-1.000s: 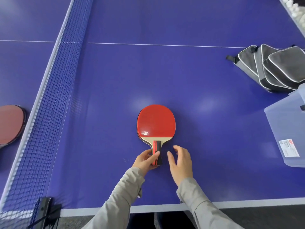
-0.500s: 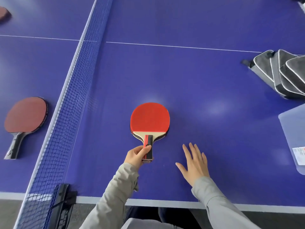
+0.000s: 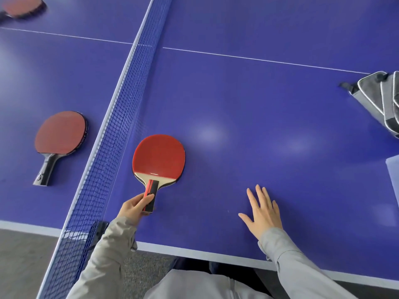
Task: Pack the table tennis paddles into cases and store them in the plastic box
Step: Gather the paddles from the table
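A bright red paddle [image 3: 159, 156] with a pale wood neck and a black-and-red handle lies flat on the blue table, just right of the net. My left hand [image 3: 134, 208] is shut on the end of its handle. My right hand [image 3: 263, 212] rests flat on the table to the right, fingers spread, holding nothing. Beyond the net lies a darker red paddle [image 3: 60, 133] with a black handle. A third paddle [image 3: 22, 5] shows blurred at the top left. Grey cases with white piping [image 3: 380, 98] are stacked at the right edge. A corner of the translucent plastic box [image 3: 393, 169] shows below them.
The blue net [image 3: 112, 134] runs diagonally from top centre to bottom left, with its black clamp [image 3: 98, 230] at the table's near edge. A white centre line [image 3: 259, 59] crosses the table. Grey floor lies beyond the near edge.
The view has swung left, so the net and the far paddles came into sight and the cases and box slid to the right edge. My right hand moved off the handle and flattened on the table.
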Demonstrator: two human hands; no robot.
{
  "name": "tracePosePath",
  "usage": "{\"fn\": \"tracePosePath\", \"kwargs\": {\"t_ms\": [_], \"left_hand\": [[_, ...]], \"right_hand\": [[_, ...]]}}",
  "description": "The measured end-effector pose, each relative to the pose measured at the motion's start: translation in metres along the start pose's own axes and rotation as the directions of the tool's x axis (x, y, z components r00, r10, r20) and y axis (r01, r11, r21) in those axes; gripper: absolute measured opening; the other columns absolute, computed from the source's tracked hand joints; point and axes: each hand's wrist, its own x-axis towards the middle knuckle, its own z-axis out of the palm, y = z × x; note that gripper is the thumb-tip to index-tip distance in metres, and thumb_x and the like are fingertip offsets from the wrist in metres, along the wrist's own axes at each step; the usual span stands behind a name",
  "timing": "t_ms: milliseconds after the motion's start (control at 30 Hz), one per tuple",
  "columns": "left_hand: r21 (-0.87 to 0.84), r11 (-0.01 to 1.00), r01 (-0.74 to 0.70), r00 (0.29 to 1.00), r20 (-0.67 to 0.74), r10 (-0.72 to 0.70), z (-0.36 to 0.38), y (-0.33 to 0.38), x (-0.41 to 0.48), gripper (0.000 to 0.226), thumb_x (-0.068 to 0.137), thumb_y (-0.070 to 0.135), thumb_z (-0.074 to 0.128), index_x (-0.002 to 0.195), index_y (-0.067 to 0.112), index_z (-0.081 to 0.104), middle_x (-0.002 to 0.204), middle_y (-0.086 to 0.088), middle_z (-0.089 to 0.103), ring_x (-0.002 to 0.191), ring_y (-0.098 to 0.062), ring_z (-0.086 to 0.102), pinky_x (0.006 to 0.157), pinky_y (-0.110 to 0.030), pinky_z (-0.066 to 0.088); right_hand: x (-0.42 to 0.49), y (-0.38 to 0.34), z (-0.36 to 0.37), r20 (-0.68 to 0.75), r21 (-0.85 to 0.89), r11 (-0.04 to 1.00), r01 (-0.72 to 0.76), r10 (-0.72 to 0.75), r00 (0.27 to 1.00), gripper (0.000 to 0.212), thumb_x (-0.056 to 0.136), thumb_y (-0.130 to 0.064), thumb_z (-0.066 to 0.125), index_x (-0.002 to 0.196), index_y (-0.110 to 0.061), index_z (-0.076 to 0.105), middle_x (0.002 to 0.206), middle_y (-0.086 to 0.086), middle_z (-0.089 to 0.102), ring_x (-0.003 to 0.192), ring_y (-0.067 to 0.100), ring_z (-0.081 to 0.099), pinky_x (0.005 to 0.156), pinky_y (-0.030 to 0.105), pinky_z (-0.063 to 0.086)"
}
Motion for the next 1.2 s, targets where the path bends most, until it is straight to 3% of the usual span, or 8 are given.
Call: {"fn": "tracePosePath", "kwargs": {"t_ms": [233,433,567,733,833,1000,1100,1200], "left_hand": [[-0.021,0.998,-0.054,0.993,-0.109,0.052,-0.016,-0.004,-0.001,0.016,0.084,0.011,0.066,0.1,0.012,0.068,0.062,0.008,0.07,0.054,-0.001,0.062,0.05,-0.016,0.052],[0.008,0.997,-0.081,0.974,-0.212,0.08,-0.016,-0.008,-0.003,0.016,0.083,0.007,0.068,0.098,0.002,0.066,0.076,-0.007,0.065,0.052,-0.002,0.062,0.054,-0.014,0.054],[0.053,0.993,-0.108,0.968,-0.221,0.117,-0.012,-0.009,-0.008,0.022,0.082,0.011,0.07,0.101,-0.001,0.067,0.082,-0.012,0.067,0.072,-0.02,0.059,0.073,-0.027,0.051],[0.095,0.992,-0.084,0.97,-0.22,0.104,-0.011,-0.006,-0.011,0.023,0.083,0.013,0.07,0.103,0.001,0.068,0.089,-0.019,0.066,0.079,-0.026,0.058,0.088,-0.046,0.048],[0.097,0.992,-0.08,0.971,-0.217,0.1,-0.01,-0.005,-0.013,0.023,0.083,0.013,0.069,0.102,0.0,0.067,0.087,-0.016,0.065,0.079,-0.025,0.056,0.086,-0.042,0.047],[0.195,0.976,-0.095,0.966,-0.217,0.137,-0.007,-0.002,-0.017,0.021,0.084,0.017,0.069,0.101,0.005,0.067,0.093,-0.011,0.065,0.082,-0.02,0.057,0.069,-0.016,0.045],[0.298,0.952,-0.074,0.967,-0.21,0.141,-0.007,-0.003,-0.016,0.024,0.085,0.019,0.068,0.103,0.003,0.067,0.104,-0.014,0.063,0.092,-0.024,0.058,0.083,-0.026,0.043],[0.386,0.919,-0.077,0.975,-0.164,0.15,-0.009,0.001,-0.015,0.028,0.087,0.019,0.065,0.108,0.001,0.066,0.109,-0.019,0.061,0.098,-0.029,0.059,0.085,-0.033,0.042]], "right_hand": [[0.0,-0.001,-0.002,0.021,-0.029,1.0,0.0,0.001,1.0,0.079,0.091,-0.06,0.037,0.15,-0.027,-0.003,0.159,0.002,-0.012,0.147,0.022,-0.009,0.117,0.044,0.015],[-0.002,-0.004,-0.006,0.049,-0.026,1.0,-0.011,0.012,0.999,0.079,0.091,-0.059,0.038,0.15,-0.027,-0.005,0.159,0.002,-0.014,0.147,0.022,-0.01,0.117,0.044,0.014],[-0.001,-0.006,-0.008,0.063,-0.016,1.0,-0.021,0.022,0.998,0.079,0.092,-0.057,0.038,0.15,-0.027,-0.006,0.159,0.002,-0.016,0.147,0.021,-0.012,0.117,0.043,0.013],[-0.001,-0.007,-0.009,0.075,-0.034,0.999,-0.033,0.035,0.997,0.08,0.092,-0.057,0.039,0.15,-0.027,-0.007,0.159,0.002,-0.016,0.147,0.022,-0.012,0.117,0.042,0.014],[-0.001,-0.009,-0.009,0.076,-0.027,0.999,-0.047,0.049,0.996,0.079,0.092,-0.057,0.039,0.15,-0.027,-0.007,0.159,0.001,-0.016,0.147,0.021,-0.013,0.117,0.042,0.014],[0.0,-0.011,-0.009,0.075,-0.01,0.998,-0.062,0.063,0.995,0.08,0.092,-0.056,0.041,0.15,-0.027,-0.007,0.158,0.0,-0.018,0.147,0.021,-0.012,0.117,0.042,0.015],[-0.001,-0.012,-0.01,0.077,0.005,0.998,-0.065,0.065,0.995,0.08,0.092,-0.054,0.042,0.15,-0.027,-0.006,0.158,0.0,-0.017,0.147,0.021,-0.012,0.118,0.043,0.014],[-0.002,-0.012,-0.012,0.064,0.026,0.998,-0.059,0.057,0.996,0.079,0.093,-0.054,0.041,0.15,-0.027,-0.006,0.159,0.001,-0.015,0.147,0.021,-0.012,0.118,0.044,0.012]]}}
